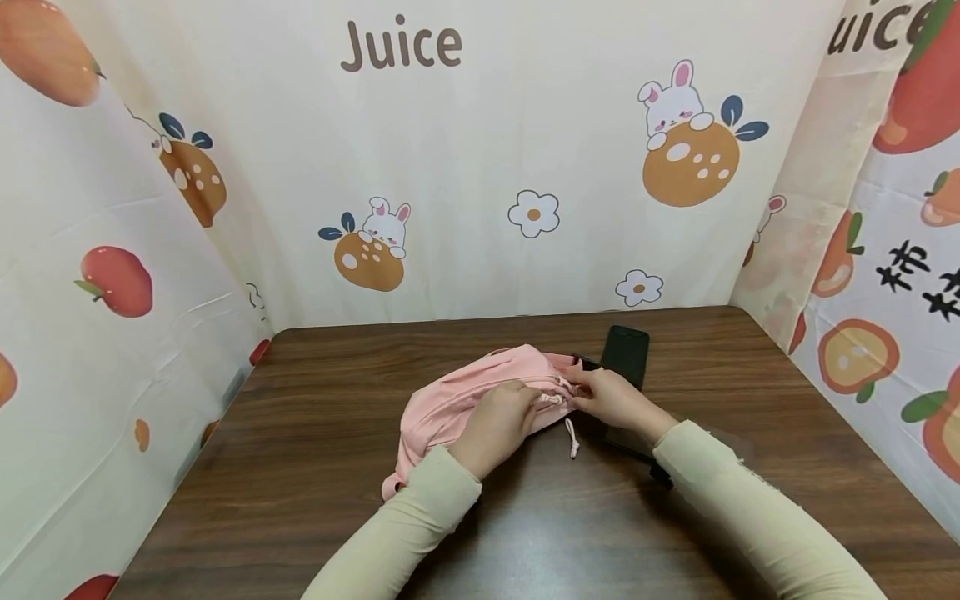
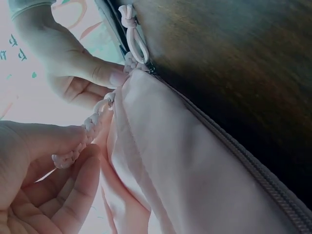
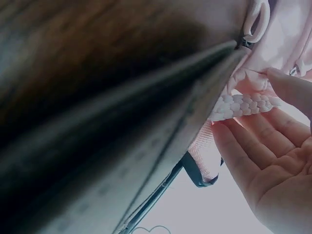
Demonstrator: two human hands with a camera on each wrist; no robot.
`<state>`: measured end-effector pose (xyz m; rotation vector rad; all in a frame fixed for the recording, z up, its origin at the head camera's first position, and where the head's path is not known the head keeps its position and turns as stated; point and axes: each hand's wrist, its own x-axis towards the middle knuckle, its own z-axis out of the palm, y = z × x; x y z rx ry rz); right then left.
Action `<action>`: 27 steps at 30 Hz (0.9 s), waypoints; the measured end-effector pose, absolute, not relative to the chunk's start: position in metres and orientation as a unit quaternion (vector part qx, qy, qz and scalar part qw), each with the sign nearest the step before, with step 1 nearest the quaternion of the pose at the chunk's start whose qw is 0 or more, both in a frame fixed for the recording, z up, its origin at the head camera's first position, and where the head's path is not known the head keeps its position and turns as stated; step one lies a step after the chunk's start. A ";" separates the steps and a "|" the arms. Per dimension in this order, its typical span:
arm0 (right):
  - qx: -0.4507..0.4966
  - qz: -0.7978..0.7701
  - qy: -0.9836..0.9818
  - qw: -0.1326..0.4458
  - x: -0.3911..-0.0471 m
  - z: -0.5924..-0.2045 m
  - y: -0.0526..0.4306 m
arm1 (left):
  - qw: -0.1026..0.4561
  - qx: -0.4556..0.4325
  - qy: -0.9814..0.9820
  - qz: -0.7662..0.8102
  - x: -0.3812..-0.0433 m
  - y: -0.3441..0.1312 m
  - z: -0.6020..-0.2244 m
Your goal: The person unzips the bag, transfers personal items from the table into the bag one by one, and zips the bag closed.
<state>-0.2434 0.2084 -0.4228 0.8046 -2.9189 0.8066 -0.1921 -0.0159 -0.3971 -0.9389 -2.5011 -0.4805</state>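
Note:
A pink waist bag [image 1: 465, 396] lies slantwise on the table, its zipper [image 2: 243, 161] running along one side. Between thumb and fingers, my left hand [image 1: 498, 421] pinches a pale braided zipper pull [image 2: 87, 126] at the bag's edge. My right hand [image 1: 615, 400] grips the bag's right end, its thumb pressed on the fabric in the left wrist view. Another braided piece [image 3: 243, 106] lies across the right fingers in the right wrist view. A looped cord pull [image 1: 572, 439] hangs free from the bag's near side.
A black phone [image 1: 627, 350] lies on the table [image 1: 322, 367] behind my right hand. Under the right wrist is a dark flat item with a stitched edge [image 3: 146, 156], and a black strap end [image 1: 660, 475] sticks out there. Printed curtains [image 1: 465, 150] enclose the table's back and sides.

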 end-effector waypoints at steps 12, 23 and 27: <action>0.259 0.230 -0.938 0.012 -0.244 -0.425 0.209 | 0.234 -0.339 -0.888 -0.202 -0.187 -0.024 -0.402; 0.253 0.217 -0.943 0.005 -0.243 -0.423 0.207 | 0.197 -0.346 -0.886 -0.237 -0.184 -0.036 -0.403; 0.250 0.214 -0.944 0.005 -0.243 -0.423 0.207 | 0.192 -0.346 -0.884 -0.247 -0.182 -0.043 -0.401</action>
